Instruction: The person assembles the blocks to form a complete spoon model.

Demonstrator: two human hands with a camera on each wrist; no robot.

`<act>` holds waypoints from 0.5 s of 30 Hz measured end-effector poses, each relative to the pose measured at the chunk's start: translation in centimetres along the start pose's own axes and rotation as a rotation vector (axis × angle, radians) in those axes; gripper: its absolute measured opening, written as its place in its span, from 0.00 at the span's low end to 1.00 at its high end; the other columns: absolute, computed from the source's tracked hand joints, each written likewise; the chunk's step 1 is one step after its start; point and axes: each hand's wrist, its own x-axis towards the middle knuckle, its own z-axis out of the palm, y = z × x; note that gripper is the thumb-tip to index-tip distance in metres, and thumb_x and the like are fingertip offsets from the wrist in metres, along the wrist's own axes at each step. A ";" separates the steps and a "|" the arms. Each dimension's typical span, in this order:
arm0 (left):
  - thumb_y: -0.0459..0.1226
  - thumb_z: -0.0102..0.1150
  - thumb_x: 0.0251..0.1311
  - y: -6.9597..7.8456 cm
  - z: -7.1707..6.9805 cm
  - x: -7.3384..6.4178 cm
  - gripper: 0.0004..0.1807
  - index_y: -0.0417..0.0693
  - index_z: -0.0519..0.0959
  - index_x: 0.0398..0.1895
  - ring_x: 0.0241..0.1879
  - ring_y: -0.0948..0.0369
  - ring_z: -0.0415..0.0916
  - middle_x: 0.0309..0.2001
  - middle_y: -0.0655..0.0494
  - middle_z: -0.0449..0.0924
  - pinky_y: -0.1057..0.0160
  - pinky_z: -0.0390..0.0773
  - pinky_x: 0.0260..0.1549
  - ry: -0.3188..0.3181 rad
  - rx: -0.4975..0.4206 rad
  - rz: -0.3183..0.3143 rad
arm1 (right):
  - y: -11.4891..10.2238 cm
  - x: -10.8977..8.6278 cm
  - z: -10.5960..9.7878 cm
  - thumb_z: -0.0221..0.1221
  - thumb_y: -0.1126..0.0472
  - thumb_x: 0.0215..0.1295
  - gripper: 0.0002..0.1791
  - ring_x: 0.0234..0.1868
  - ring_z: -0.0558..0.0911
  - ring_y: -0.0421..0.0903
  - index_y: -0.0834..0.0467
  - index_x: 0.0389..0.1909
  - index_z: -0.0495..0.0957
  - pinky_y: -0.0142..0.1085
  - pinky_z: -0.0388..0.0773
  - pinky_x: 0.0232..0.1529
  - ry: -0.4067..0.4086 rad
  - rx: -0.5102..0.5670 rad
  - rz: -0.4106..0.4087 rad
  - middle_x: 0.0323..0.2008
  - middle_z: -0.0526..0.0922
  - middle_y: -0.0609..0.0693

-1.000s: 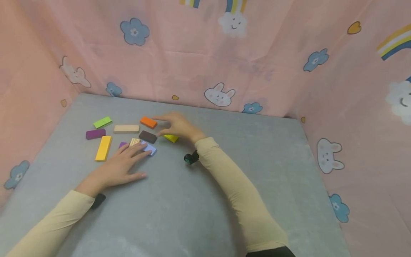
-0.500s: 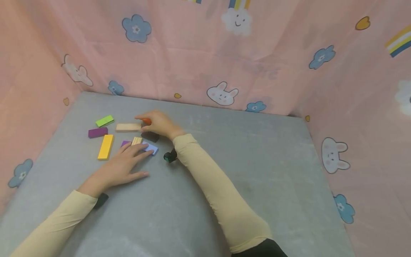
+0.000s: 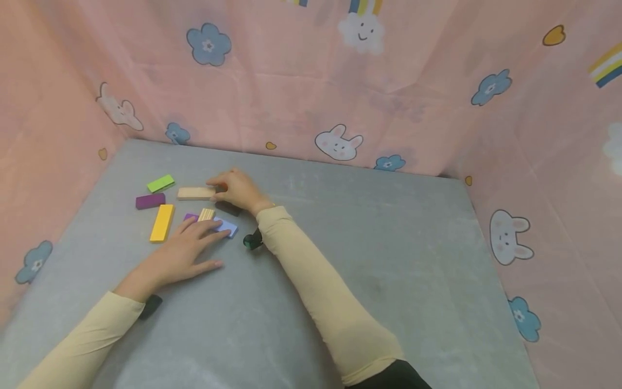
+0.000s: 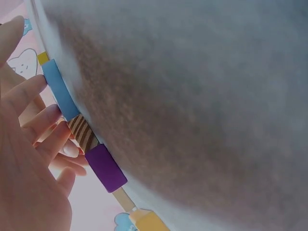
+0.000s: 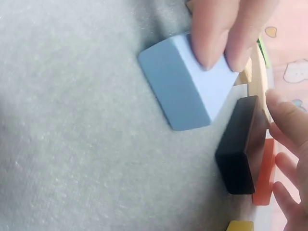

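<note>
My left hand point(image 3: 177, 256) lies palm down with fingers spread. Its fingertips rest at a light blue block point(image 3: 225, 227) and a striped wooden block point(image 3: 206, 214), beside a small purple block point(image 4: 106, 168). My right hand point(image 3: 241, 190) has thumb and index finger curled round the right end of a long beige wooden block point(image 3: 195, 193), which lies flat. Under this hand is a dark brown block point(image 3: 228, 208), partly covered. An orange block point(image 5: 264, 175), behind the dark one in the right wrist view, is hidden from the head view.
To the left lie a green block point(image 3: 161, 183), a long purple block point(image 3: 150, 201) and a long yellow block point(image 3: 162, 222). A smaller yellow block point(image 5: 240, 226) shows at the right wrist view's bottom edge. Pink printed cloth point(image 3: 291, 97) walls the grey table point(image 3: 389, 270).
My right hand has moved left, past the small yellow block and over the orange one, to the beige block; its index finger has come in closer. My left hand has stayed still.
</note>
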 end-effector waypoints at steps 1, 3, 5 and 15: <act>0.57 0.65 0.57 0.0 0.0 0.0 0.38 0.55 0.70 0.70 0.70 0.49 0.62 0.70 0.47 0.67 0.40 0.52 0.72 0.002 0.000 0.003 | 0.0 0.0 0.1 0.64 0.46 0.64 0.25 0.54 0.73 0.38 0.42 0.62 0.77 0.29 0.71 0.58 0.007 -0.010 0.001 0.59 0.82 0.38; 0.57 0.65 0.57 0.1 0.0 0.0 0.38 0.55 0.70 0.70 0.70 0.49 0.62 0.70 0.47 0.67 0.39 0.52 0.72 0.003 0.000 0.004 | 0.0 0.1 0.2 0.64 0.46 0.64 0.24 0.54 0.73 0.38 0.42 0.62 0.78 0.29 0.71 0.58 0.016 -0.042 0.000 0.58 0.83 0.38; 0.56 0.65 0.57 0.2 -0.1 0.0 0.38 0.55 0.70 0.69 0.70 0.49 0.62 0.70 0.47 0.67 0.39 0.53 0.71 0.005 -0.001 0.005 | -0.2 0.1 0.2 0.63 0.46 0.64 0.24 0.56 0.74 0.38 0.43 0.61 0.78 0.29 0.70 0.59 0.018 -0.077 -0.004 0.59 0.83 0.38; 0.55 0.66 0.57 0.0 0.0 -0.2 0.38 0.55 0.70 0.70 0.70 0.49 0.61 0.70 0.46 0.67 0.40 0.54 0.70 0.018 -0.022 0.015 | -0.9 0.6 0.5 0.65 0.46 0.63 0.21 0.57 0.75 0.39 0.45 0.56 0.82 0.30 0.71 0.61 0.045 -0.183 0.019 0.56 0.84 0.39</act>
